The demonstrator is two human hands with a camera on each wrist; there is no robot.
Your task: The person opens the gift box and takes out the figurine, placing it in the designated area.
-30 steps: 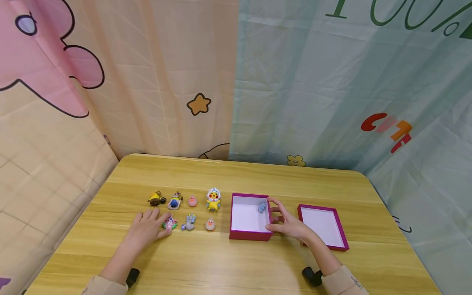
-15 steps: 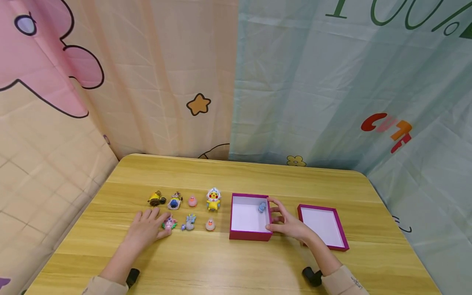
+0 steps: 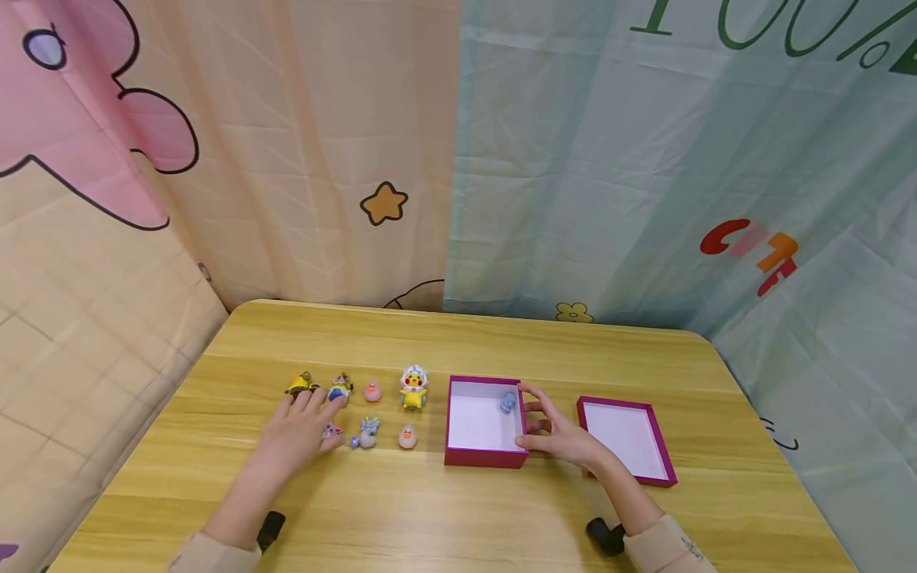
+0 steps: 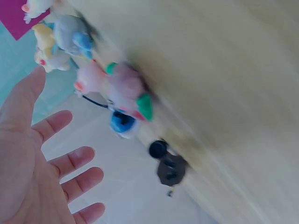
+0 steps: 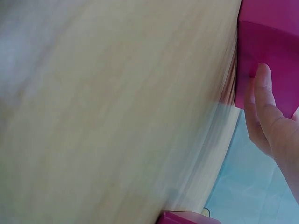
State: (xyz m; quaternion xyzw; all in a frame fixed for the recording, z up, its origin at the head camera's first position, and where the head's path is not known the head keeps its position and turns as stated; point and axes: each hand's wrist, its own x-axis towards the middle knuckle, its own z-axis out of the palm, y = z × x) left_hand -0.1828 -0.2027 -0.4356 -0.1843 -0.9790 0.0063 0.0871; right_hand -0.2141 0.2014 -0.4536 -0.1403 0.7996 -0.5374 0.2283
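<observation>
My left hand (image 3: 297,434) is spread above the left end of the toy figures, partly covering a pink figure with green parts (image 4: 126,86). In the left wrist view its fingers are apart and hold nothing. The fingertips overlap a yellow-and-brown figure (image 3: 299,382) and a blue-and-white figure (image 3: 341,387) in the head view. My right hand (image 3: 562,434) holds the right wall of a magenta box (image 3: 487,458), thumb and index fingertip over the rim, other fingers against the outer side (image 5: 273,51). Inside the white-lined box lies a small blue-grey figure (image 3: 508,403).
A pink duck (image 3: 373,391), a yellow figure in a white hood (image 3: 413,388), a grey-and-blue figure (image 3: 368,432) and a pale duck (image 3: 407,437) stand left of the box. The magenta lid (image 3: 662,446) lies at the right, inside up. Curtains hang behind the table (image 3: 458,525).
My left hand has moved forward and slightly right from beside the pink figure, now covering more of it. The right hand and the box have stayed in place.
</observation>
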